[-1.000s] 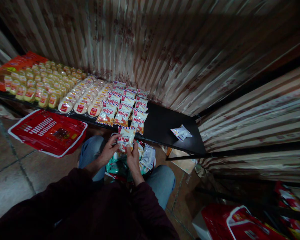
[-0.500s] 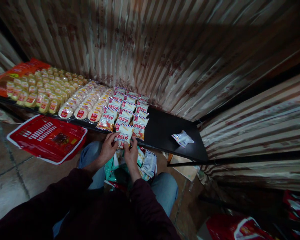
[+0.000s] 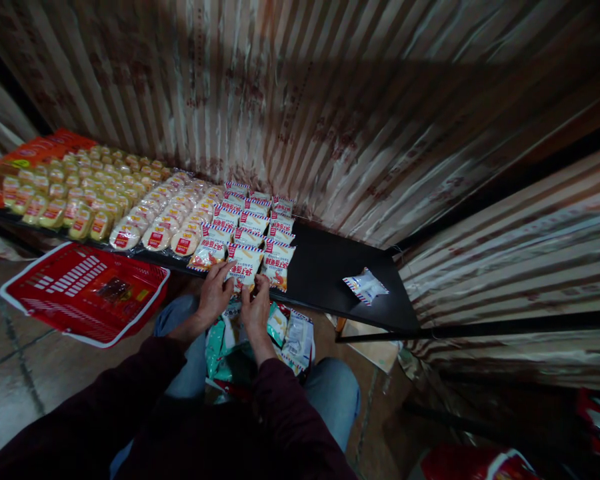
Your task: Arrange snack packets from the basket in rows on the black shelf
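Between my two hands is a small white snack packet (image 3: pixel 244 264) with red print, set at the front of the middle row on the black shelf (image 3: pixel 325 267). My left hand (image 3: pixel 215 293) grips its left side, fingers curled. On its lower right edge, my right hand (image 3: pixel 256 310) presses with thumb and fingers. Matching packets stand in leaning rows behind and beside it, one snack packet (image 3: pixel 277 261) just to the right. Below my hands, between my knees, lies a heap of green and white packets (image 3: pixel 293 333).
Round wrapped biscuits (image 3: pixel 157 233) and yellow wrapped cakes (image 3: pixel 80 217) fill the shelf's left part, beside an orange bag (image 3: pixel 45 147). A single packet (image 3: pixel 367 287) lies near the right end. A red basket (image 3: pixel 85 287) is on the floor at left.
The packet in my hands has moved back and down onto the front of the middle row, lining up with its neighbours. The camera view has shifted slightly.
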A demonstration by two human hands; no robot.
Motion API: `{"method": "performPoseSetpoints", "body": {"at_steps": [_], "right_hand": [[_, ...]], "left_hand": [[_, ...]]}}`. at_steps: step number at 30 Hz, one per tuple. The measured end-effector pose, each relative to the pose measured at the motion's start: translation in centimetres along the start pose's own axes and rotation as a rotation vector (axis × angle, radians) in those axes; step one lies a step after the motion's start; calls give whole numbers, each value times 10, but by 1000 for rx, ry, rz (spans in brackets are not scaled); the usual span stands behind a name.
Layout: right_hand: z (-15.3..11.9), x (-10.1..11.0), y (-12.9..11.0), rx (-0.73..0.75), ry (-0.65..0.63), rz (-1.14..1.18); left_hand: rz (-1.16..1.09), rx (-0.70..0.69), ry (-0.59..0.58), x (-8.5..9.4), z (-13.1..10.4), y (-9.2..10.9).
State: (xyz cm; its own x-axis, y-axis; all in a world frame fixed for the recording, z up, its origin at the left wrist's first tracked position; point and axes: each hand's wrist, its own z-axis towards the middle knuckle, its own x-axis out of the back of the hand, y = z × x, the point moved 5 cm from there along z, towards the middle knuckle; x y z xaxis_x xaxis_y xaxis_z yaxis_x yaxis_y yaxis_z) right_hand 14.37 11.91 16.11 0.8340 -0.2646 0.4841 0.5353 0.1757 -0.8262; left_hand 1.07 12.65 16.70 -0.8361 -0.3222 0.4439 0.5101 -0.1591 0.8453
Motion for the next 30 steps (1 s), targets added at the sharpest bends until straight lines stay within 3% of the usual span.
{"method": "performPoseSetpoints", "body": {"at_steps": [6,12,23,30], "right_hand": [[1,-4,0,177,-63,-278],[-2,-9,-3,261,-115,-399],[2,-22,5,249,-117,-415],[8,-27,7,251,-116,-399]], "left_hand": [[48,-60,14,-9,4,-8],[99,-84,9,-17,2,-14],[68,-60,-12,-20,11,-14],[160,-90,3,-24,15,-11]]}}
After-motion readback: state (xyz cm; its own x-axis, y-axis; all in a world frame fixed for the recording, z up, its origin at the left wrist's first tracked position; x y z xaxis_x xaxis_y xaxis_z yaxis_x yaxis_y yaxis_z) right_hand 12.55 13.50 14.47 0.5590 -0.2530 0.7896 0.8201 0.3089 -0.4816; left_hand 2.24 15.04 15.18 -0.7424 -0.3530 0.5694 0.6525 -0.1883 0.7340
